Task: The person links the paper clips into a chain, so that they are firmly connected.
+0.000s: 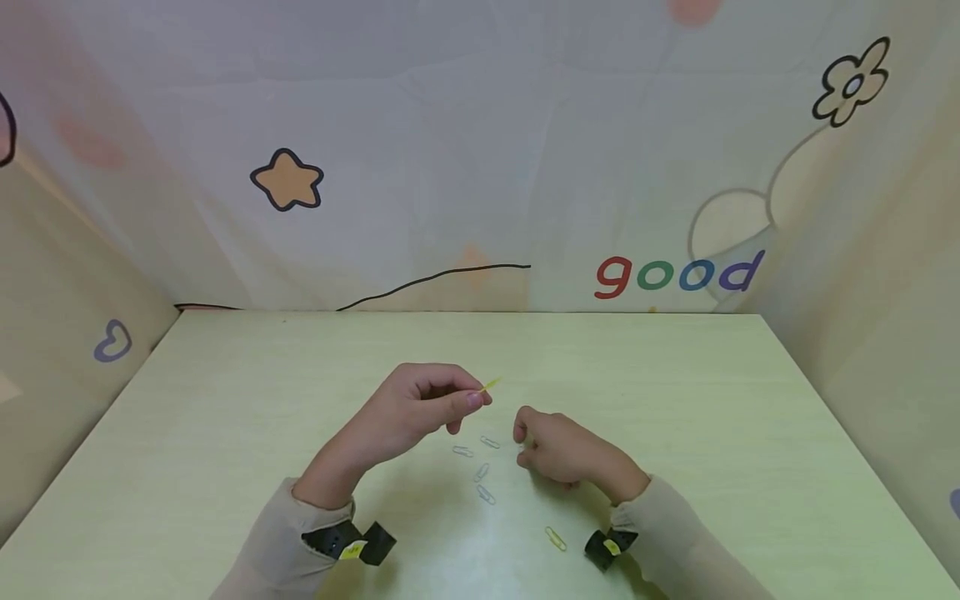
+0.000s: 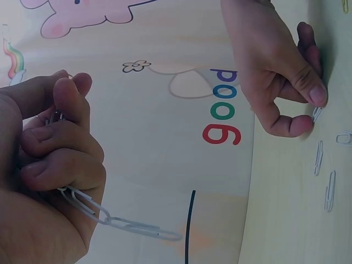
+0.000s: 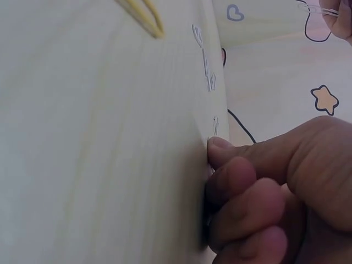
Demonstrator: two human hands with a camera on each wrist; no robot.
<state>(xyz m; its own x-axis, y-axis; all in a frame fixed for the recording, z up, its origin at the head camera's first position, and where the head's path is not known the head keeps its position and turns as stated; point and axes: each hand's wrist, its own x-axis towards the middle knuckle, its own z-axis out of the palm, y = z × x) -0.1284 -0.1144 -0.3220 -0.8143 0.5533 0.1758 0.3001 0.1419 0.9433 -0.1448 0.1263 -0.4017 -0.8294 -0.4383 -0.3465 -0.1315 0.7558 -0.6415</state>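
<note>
My left hand, raised above the table, pinches a yellow paper clip between thumb and index finger. Linked silver-white paper clips come out from under its curled fingers in the left wrist view; part of this chain is hidden in the palm. Down at the tabletop, my right hand has thumb and index fingertips on the two ends of a white paper clip, gripping it. Its other fingers are curled in the right wrist view.
Several white paper clips, one nearest me, lie loose on the pale table between the hands. A yellow paper clip lies closer to the right wrist. A printed cloth backdrop stands behind the table and at both sides.
</note>
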